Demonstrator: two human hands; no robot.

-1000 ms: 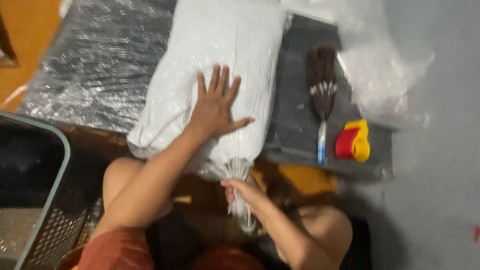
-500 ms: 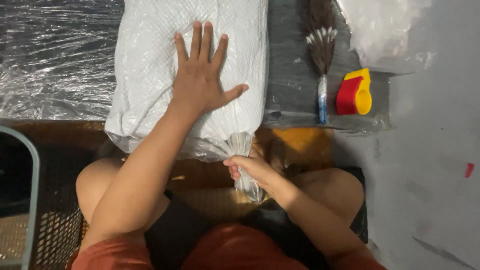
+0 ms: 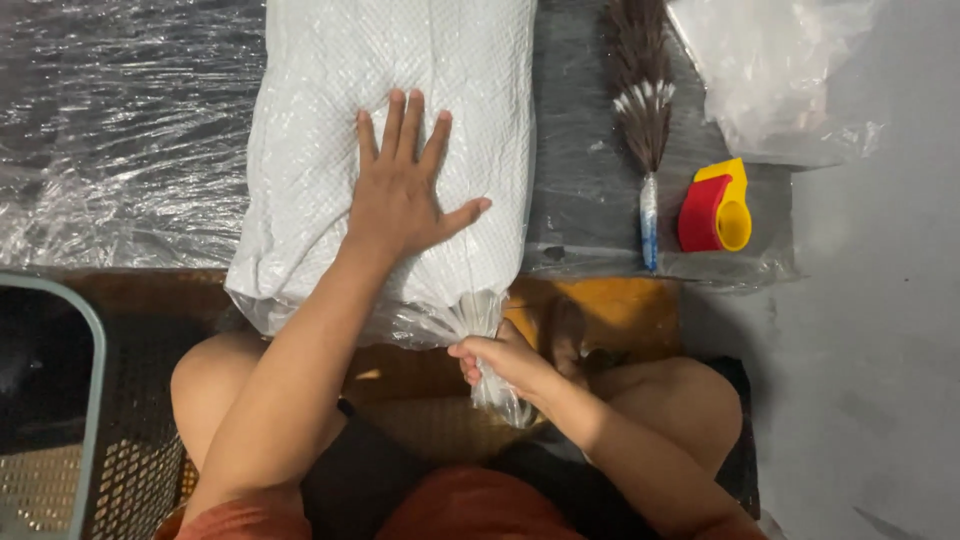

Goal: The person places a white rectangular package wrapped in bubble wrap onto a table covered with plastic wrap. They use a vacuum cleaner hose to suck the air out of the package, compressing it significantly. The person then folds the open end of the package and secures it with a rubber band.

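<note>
Two hands: both mine, both on the white pillow point(image 3: 400, 130) in its clear plastic bag.
Left hand point(image 3: 405, 195): grip wide, palm flat, fingers spread on the pillow top.
Right hand point(image 3: 500, 362): grip closed around the twisted bag neck point(image 3: 485, 320), just below the pillow's near edge.
Right of my right grip: feather duster point(image 3: 642, 120), red and yellow tape dispenser point(image 3: 716, 205).
Left of my left grip: plastic-wrapped dark mat point(image 3: 110, 130), basket point(image 3: 95, 350).

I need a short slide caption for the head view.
Left hand presses white bagged pillow; right hand grips its twisted plastic neck.
</note>
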